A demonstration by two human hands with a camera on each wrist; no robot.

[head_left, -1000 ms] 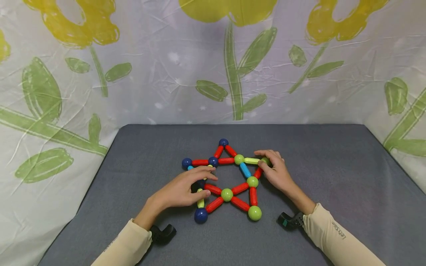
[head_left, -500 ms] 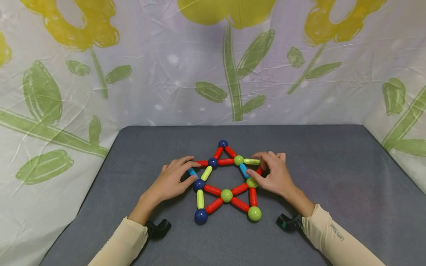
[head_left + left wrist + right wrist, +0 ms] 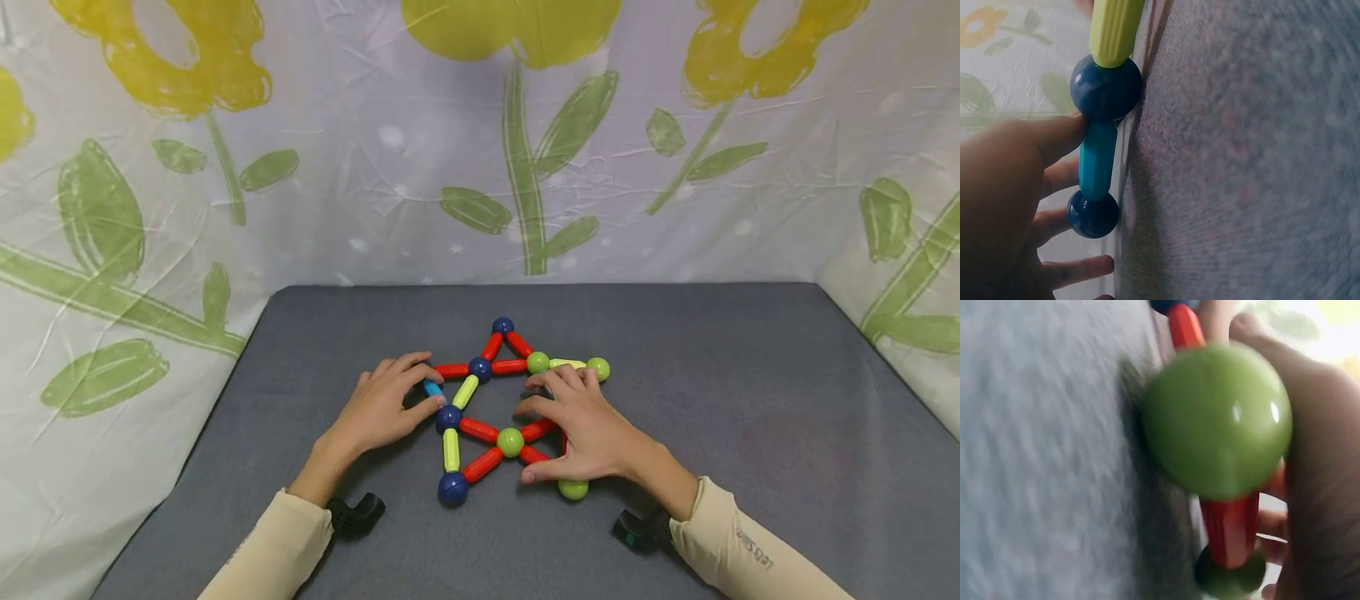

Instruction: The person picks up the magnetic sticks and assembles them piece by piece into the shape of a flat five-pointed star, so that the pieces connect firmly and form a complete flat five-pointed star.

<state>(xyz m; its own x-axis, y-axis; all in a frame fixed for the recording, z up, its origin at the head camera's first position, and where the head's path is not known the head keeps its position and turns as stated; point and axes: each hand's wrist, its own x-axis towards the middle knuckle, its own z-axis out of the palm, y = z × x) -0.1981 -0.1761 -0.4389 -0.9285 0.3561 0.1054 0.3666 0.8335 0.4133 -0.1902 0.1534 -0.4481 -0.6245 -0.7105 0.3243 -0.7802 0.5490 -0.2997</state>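
A flat star of magnetic rods and balls lies on the table. Its left corner is under my left hand (image 3: 386, 408): the fingertips reach over the corner ball (image 3: 1093, 214) and the thumb touches by the blue rod (image 3: 1097, 159), near a dark blue ball (image 3: 448, 417). Those fingers look fairly straight. Over the star's lower right side spreads my right hand (image 3: 588, 429), fingers apart, hiding several rods and a ball. Its thumb is beside the lower right green ball (image 3: 573, 490). A green ball (image 3: 511, 442) joins red rods (image 3: 480, 429) at the lower middle.
The grey table (image 3: 337, 325) runs back to a flower-printed cloth (image 3: 360, 167). At the star's far tip is a dark blue ball (image 3: 503, 326); a green ball (image 3: 598, 369) marks its right corner. Black wrist devices (image 3: 357, 515) sit under both wrists.
My left hand went left from the inner rods to the left corner, then stayed there. My right hand left the right corner and came down toward the lower right. The star looks unchanged.
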